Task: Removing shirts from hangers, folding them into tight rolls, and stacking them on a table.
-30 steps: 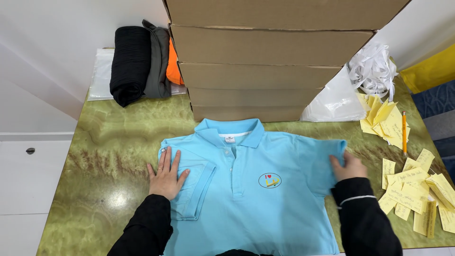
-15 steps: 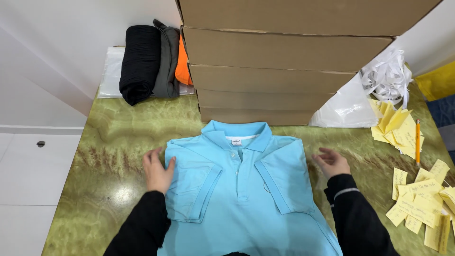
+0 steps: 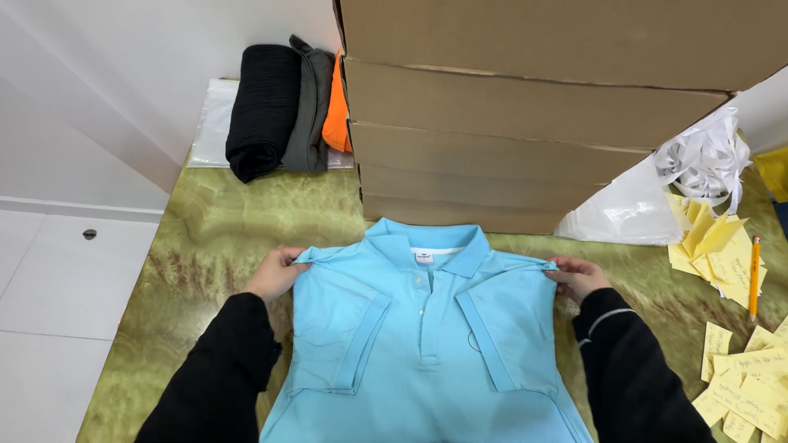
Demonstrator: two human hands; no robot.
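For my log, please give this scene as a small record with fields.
surface: green marbled table
main thing: light blue polo, lying front up, both sleeves folded inward
left hand: pinches the polo's left shoulder edge
right hand: pinches the polo's right shoulder edge
behind polo: stacked cardboard boxes
far left: folded dark clothes
right: yellow notes, pencil

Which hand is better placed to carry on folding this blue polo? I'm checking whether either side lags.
Neither clearly: it looks even. The left hand pinches the light blue polo shirt at its left shoulder, the right hand pinches the right shoulder at matching height. Both sleeves lie folded inward, so both hands probably move together.
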